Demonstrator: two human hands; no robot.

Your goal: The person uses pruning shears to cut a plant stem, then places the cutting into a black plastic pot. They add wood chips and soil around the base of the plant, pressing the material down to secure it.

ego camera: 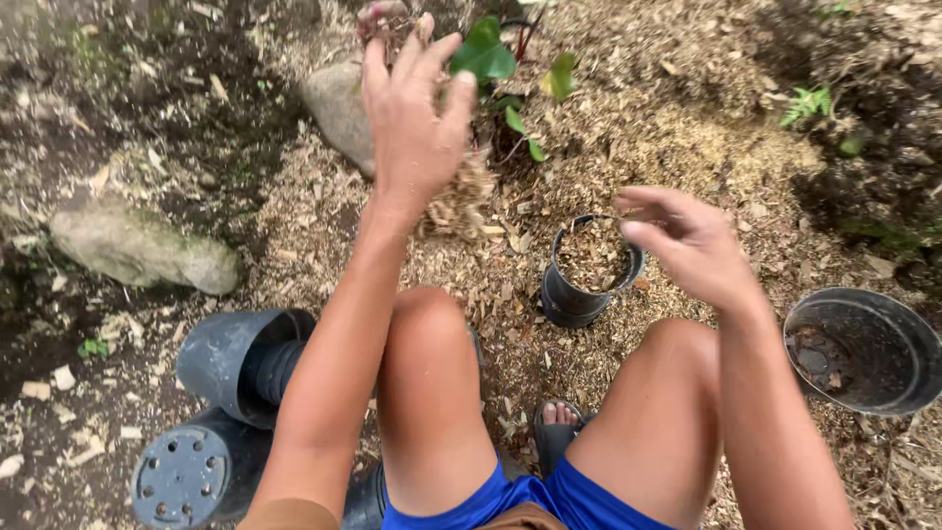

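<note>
A: Widest first: heaped pale wood-chip mulch (677,128) across the upper right ground. Next, an empty wide black plastic pot (863,348) at the right edge, mouth up. Then nested black plastic pots lying on their sides (221,412) at lower left, beside a grey stone (142,250).

B: And between the knees?

A: Small black plastic nursery pot (587,270), upright, mouth skyward, long axis vertical, filled with chips almost to the rim.

B: Closer to which hand?

A: Right hand (692,240), just beside the rim, fingers loosely curled, apparently empty. Left hand (412,123) raised up and away to the left, fingers spread half open, clutching a loose clump of wood chips (461,201) spilling beneath the palm.

B: So pot down and rightward from that raised hand?

A: Yes, below and to its right, near the green-leafed seedling (491,59).
</note>
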